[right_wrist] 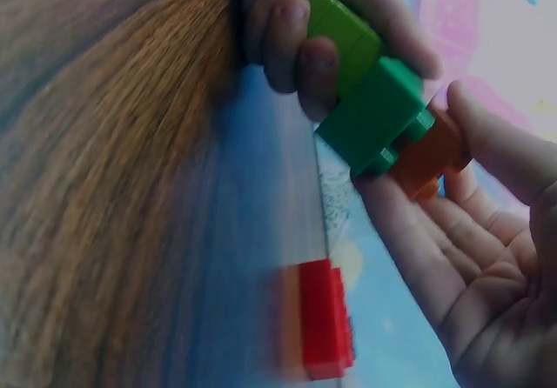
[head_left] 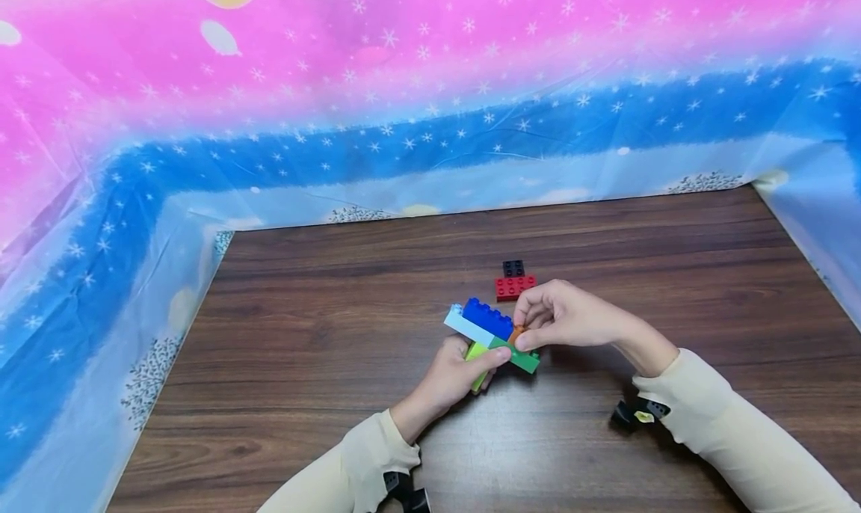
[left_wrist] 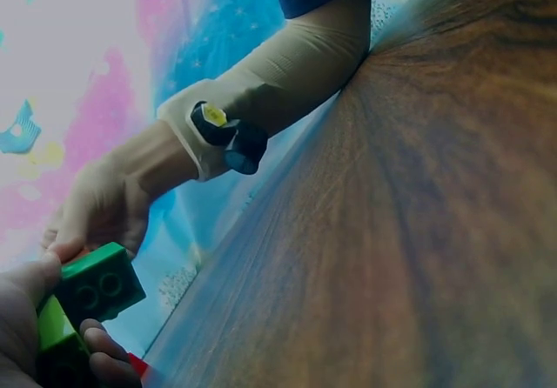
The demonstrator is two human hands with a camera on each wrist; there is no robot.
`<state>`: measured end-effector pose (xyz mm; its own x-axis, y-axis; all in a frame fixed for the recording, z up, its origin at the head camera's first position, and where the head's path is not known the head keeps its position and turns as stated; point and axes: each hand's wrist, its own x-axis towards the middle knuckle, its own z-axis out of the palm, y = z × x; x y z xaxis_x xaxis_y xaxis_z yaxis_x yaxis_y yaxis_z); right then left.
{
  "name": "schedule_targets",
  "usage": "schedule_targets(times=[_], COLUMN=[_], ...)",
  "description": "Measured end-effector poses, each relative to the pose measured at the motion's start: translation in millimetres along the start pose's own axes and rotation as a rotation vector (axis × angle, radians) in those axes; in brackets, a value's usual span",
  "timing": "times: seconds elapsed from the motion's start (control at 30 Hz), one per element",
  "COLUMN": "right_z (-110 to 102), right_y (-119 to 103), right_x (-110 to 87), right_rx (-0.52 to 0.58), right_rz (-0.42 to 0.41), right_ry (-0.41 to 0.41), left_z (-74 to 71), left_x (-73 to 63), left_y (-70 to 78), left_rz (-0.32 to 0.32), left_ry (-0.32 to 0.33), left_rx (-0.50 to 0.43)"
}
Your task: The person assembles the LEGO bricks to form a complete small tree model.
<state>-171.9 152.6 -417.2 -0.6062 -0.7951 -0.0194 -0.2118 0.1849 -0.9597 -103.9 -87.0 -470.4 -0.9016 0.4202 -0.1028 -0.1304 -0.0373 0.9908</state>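
A toy-brick build is held over the table in the head view. Its lime green bricks [right_wrist: 344, 40] are gripped by my left hand [head_left: 454, 371], whose thumb lies along the green brick [head_left: 521, 357]. A light blue brick [head_left: 467, 326] continues the row beside the green one. On top sits a dark blue brick [head_left: 487, 318]. My right hand [head_left: 572, 315] pinches an orange brick [right_wrist: 426, 157] between thumb and fingers, next to the dark blue brick. In the right wrist view the orange brick lies against the green brick's studs.
A red brick [head_left: 514, 287] with studs lies on the brown wooden table [head_left: 323, 303], just beyond the build. Behind it is a small black brick [head_left: 513, 268]. A pink and blue snowflake-patterned cloth [head_left: 417, 139] hangs along the back and sides of the table.
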Motion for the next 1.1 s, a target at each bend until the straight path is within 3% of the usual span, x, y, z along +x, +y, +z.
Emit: schedule_targets(times=[0.3,0.43,0.5,0.6,0.7,0.83,1.1], right_z=[4,0,-3,-8,-11,-10,-3], right_y=[-5,-5,-5,-2,3,7,9], right_x=[-0.6,-1.2,-1.4,-0.8,-0.2,0.5,0.2], right_rx=[-0.079,-0.165,-0.219,-0.373,-0.608,-0.838,-0.904], right_rz=[0.017,-0.038,-0.08,-0.124,-0.101,-0.025,0.043], right_ry=[0.062,0.086,0.148,0.286,0.376,0.333,0.265], left_z=[0.0,-0.5,-0.2,0.6,1.3,1.0,1.1], left_x=[0.7,1.3,1.6,1.8,2.0,2.2,2.6], left_y=[-0.6,-0.7,-0.8,-0.5,-0.6,-1.2,-0.3], left_rz=[0.007,0.019,0.014,-0.002,-0.018,-0.019,-0.012], left_ry=[0.021,0.011,0.015,0.032,0.047,0.053,0.044], left_rx=[0.0,0.004,0.001,-0.023,-0.065,-0.094,-0.097])
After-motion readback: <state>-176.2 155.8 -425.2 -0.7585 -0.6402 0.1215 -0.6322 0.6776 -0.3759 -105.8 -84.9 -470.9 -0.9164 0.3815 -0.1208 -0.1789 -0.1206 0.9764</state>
